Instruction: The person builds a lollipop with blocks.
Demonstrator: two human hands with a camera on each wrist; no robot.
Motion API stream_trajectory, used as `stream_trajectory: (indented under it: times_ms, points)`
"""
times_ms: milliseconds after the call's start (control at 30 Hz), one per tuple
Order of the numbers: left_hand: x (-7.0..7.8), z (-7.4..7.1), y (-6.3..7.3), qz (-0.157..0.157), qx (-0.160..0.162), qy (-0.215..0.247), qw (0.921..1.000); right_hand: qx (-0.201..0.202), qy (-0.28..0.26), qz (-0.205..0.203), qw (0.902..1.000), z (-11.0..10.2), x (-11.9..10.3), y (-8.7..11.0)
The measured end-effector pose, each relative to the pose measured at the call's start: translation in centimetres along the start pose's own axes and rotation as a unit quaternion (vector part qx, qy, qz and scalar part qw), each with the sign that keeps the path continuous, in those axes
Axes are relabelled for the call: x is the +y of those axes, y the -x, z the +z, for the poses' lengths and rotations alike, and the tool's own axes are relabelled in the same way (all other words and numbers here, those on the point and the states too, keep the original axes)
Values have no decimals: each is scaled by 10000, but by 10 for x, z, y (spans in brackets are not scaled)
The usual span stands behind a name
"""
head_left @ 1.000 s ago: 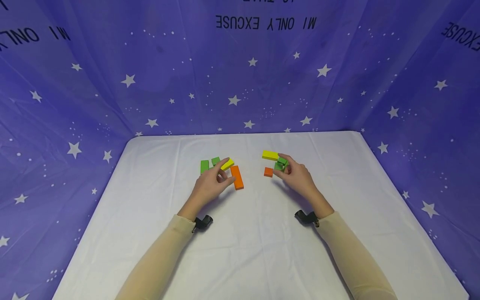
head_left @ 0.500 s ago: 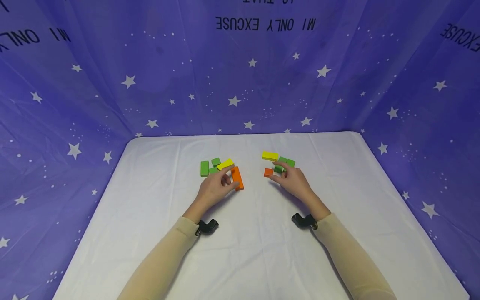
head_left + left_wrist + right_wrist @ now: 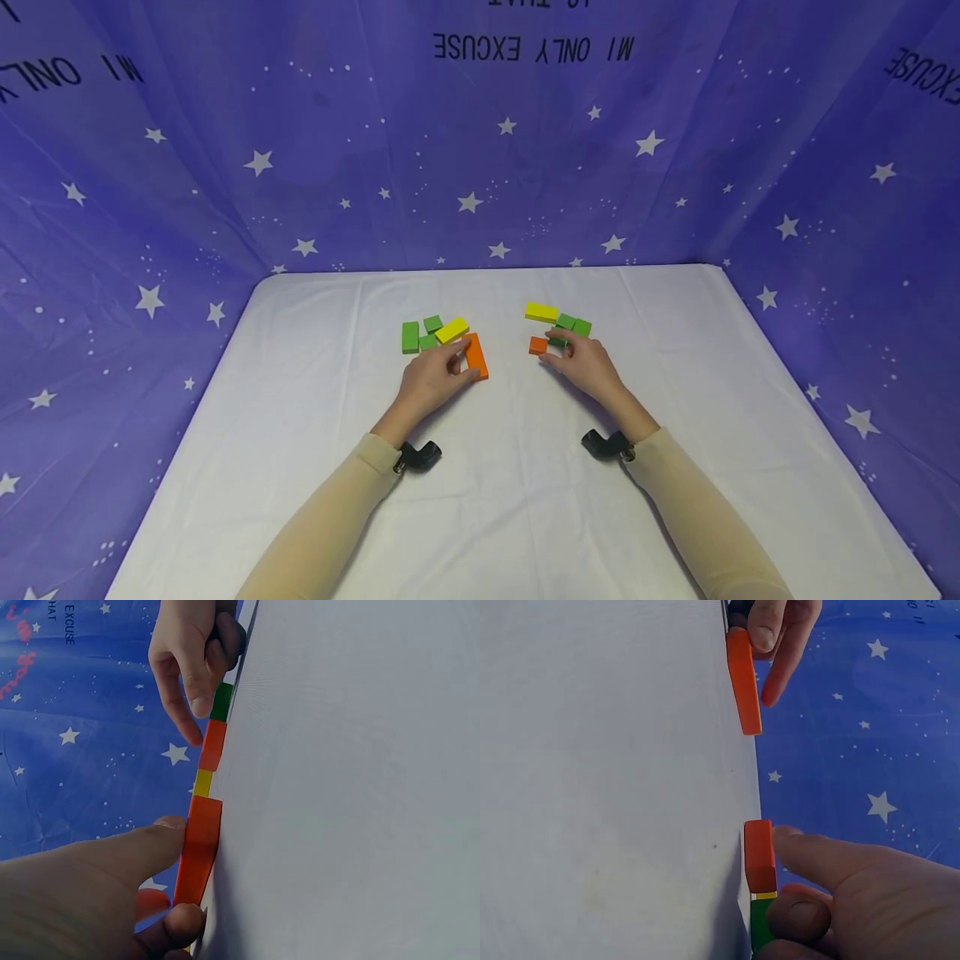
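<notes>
In the head view my left hand (image 3: 431, 379) is low over the table beside a long orange block (image 3: 477, 358), thumb and index finger parted along its left side. The left wrist view has the thumb right at the top edge of that orange block (image 3: 199, 836). My right hand (image 3: 588, 367) hovers by a small orange-red block (image 3: 537, 345), thumb at its near side and index finger reaching past it. In the right wrist view the thumb lies close to the top of this orange-red block (image 3: 760, 855), other fingers bent below.
Left of the long block lie a yellow block (image 3: 452, 330) and several green blocks (image 3: 409, 337). Behind the right hand are another yellow block (image 3: 541, 312) and several green pieces (image 3: 582, 327). A white cloth covers the table (image 3: 510, 500); a starry purple curtain (image 3: 420, 150) surrounds it.
My left hand has shifted right and nearer, from over the yellow and green blocks to the long orange one. My right hand has drawn left and nearer, off the green pieces.
</notes>
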State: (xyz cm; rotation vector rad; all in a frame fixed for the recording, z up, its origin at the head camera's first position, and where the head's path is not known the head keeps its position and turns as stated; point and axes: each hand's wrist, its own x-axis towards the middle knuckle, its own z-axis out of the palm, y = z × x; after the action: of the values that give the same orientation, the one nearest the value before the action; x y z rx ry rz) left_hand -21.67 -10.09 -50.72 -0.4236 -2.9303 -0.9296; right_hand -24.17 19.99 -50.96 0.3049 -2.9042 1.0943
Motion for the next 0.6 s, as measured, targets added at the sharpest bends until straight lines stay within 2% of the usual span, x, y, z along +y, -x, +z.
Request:
stream_trajectory:
  times_ms: [367,600]
  points:
    - [1,0,1,135,-210,-124,9996,32,211,141,9997,3,0,0]
    - [3,0,3,243,-220,-210,9992,131,400,101,9991,5,-3,0]
